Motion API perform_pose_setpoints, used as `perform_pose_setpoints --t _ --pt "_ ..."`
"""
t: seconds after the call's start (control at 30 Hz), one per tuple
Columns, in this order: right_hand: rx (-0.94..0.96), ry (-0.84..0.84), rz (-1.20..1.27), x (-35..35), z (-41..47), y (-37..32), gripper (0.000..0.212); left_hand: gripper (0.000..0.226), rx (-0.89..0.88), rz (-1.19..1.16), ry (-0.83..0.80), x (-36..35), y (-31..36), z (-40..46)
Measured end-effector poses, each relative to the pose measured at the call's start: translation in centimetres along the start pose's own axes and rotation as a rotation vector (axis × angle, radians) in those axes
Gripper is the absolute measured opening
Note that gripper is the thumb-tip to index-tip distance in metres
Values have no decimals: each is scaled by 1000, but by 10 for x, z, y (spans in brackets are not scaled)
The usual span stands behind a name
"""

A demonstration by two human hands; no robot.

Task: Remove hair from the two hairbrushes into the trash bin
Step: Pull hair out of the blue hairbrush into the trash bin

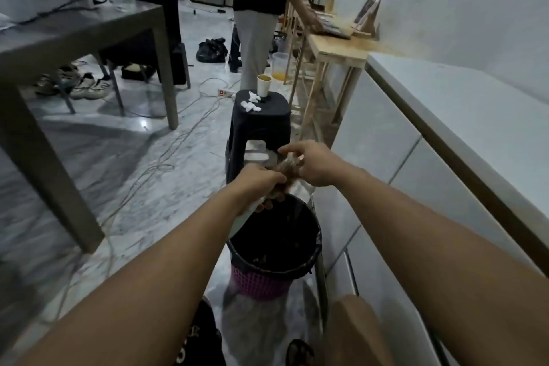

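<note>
both hands meet above the far rim of the pink plastic lattice trash bin with a black liner (274, 242). the left hand (258, 181) is closed around a pale hairbrush (249, 211); the right hand (312, 162) pinches a brownish clump of hair (287, 168) on it. just beyond stands a black plastic stool (260, 125) bearing a paper cup (263, 85) and crumpled white tissues (250, 102). white cabinets (386, 163) crowd the right; grey cables (166, 163) trail left.

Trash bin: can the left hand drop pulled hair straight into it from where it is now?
Probably yes. The left hand grips the hairbrush right above the trash bin opening, with nothing visible between them.
</note>
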State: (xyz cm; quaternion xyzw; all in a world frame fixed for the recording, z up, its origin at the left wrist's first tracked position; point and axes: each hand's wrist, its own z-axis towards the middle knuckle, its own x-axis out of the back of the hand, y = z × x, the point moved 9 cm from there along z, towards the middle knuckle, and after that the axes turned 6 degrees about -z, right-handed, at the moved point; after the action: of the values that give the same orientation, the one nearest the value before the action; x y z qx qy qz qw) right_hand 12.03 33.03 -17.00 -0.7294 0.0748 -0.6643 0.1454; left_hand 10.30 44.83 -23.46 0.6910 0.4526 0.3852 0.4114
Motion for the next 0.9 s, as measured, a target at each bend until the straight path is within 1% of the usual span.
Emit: perform_pose_setpoints --t 0.07,0.13,0.17,0.23,0.33,0.4,0.5,0.67,0.83,0.9 --pt "8 -13 12 -31 12 11 57 22 23 5 20 1 -19 14" --pt "9 -6 41 -60 24 25 52 17 40 23 29 -1 -38 29" --pt "2 6 66 -74 30 34 49 18 52 35 26 -3 -49 38" --pt "-45 39 126 -93 36 52 39 23 89 61 13 -6 -70 53" --pt "-87 108 256 -115 43 77 19 36 138 122 -19 -13 -102 79" --pt "-102 155 292 -125 46 89 13 41 136 159 -41 -18 -119 94" --pt "-145 177 351 -146 57 107 11 41 146 192 -21 -22 -139 115" --pt "-335 181 556 -184 74 150 11 38 188 225 8 -22 -170 146" --pt "-532 303 727 -207 84 195 10 34 210 240 75 -16 -196 170" --pt "-553 268 756 -221 86 203 15 34 238 229 79 -16 -209 177"
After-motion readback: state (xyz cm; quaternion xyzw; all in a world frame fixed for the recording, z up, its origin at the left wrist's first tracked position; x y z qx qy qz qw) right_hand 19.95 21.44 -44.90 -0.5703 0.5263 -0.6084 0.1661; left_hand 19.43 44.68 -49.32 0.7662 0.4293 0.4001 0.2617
